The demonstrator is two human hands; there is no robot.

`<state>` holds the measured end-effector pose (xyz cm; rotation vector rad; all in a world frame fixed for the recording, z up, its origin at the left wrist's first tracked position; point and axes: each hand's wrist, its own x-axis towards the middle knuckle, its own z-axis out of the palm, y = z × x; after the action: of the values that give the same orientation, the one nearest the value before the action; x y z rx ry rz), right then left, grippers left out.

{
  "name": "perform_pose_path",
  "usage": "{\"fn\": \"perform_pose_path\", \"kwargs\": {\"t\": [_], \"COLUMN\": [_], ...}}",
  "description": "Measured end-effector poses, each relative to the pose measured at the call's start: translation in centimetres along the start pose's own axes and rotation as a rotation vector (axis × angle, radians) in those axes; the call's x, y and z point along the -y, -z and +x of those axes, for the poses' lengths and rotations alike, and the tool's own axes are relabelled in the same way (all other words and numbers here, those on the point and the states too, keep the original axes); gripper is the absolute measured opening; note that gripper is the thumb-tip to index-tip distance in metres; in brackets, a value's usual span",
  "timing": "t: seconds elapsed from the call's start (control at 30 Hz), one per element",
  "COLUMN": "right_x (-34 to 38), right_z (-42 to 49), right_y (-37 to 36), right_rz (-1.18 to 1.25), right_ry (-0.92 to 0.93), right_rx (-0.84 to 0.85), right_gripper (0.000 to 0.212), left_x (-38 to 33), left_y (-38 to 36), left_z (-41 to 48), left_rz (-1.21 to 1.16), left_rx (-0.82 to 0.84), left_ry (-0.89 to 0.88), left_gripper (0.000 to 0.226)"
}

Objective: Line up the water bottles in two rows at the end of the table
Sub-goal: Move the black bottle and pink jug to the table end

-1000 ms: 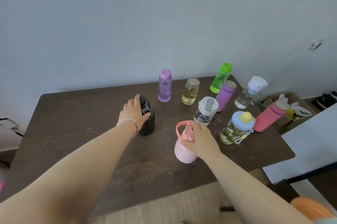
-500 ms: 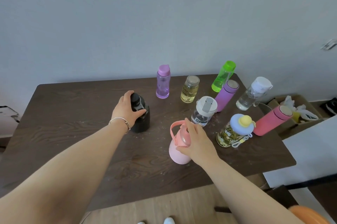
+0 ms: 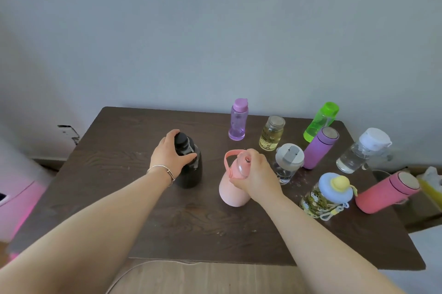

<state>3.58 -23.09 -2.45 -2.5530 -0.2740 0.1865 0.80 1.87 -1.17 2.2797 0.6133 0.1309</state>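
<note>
My left hand [image 3: 170, 157] grips the top of a black bottle [image 3: 191, 171] standing mid-table. My right hand [image 3: 257, 175] is closed around the neck of a pale pink bottle [image 3: 233, 192] with a pink loop handle, just right of the black one. Further right stand a clear bottle with a grey lid [image 3: 287, 164], a clear purple bottle [image 3: 237, 120], a yellowish jar-like bottle [image 3: 272, 133], a green bottle [image 3: 321, 121], a matte purple flask [image 3: 320, 147], a clear white-capped bottle [image 3: 362, 150], a patterned bottle with a blue lid [image 3: 326, 194] and a pink flask [image 3: 386, 192].
The dark wooden table [image 3: 119, 174] stands against a grey wall. Its left half holds no bottles. A box with yellow and white items [image 3: 430, 186] sits past the table's right end. A pink-lit object [image 3: 14, 198] is on the floor at the left.
The view has shifted, so the table sits lower and further right in frame. Both hands keep their hold on the black and pink bottles, which stay close together.
</note>
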Motion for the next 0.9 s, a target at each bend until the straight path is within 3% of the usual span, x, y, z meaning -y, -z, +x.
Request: {"fn": "perform_pose_path", "kwargs": {"t": [0.43, 0.57, 0.9], "right_x": [11.1, 15.1, 24.7], "right_z": [8.1, 10.9, 19.9], "right_y": [-3.3, -5.3, -11.3], "right_rz": [0.024, 0.013, 0.042], "right_ry": [0.157, 0.131, 0.005], "right_rx": [0.003, 0.005, -0.029], "right_gripper": [0.081, 0.091, 0.079], "left_x": [5.9, 8.5, 14.4], "left_y": [9.2, 12.5, 18.9], "left_z": [4.4, 8.6, 20.3], "left_rz": [-0.010, 0.009, 0.000], "left_rx": [-0.162, -0.146, -0.068], "left_ry": [0.063, 0.040, 0.012], "left_gripper": [0.082, 0.082, 0.082]}}
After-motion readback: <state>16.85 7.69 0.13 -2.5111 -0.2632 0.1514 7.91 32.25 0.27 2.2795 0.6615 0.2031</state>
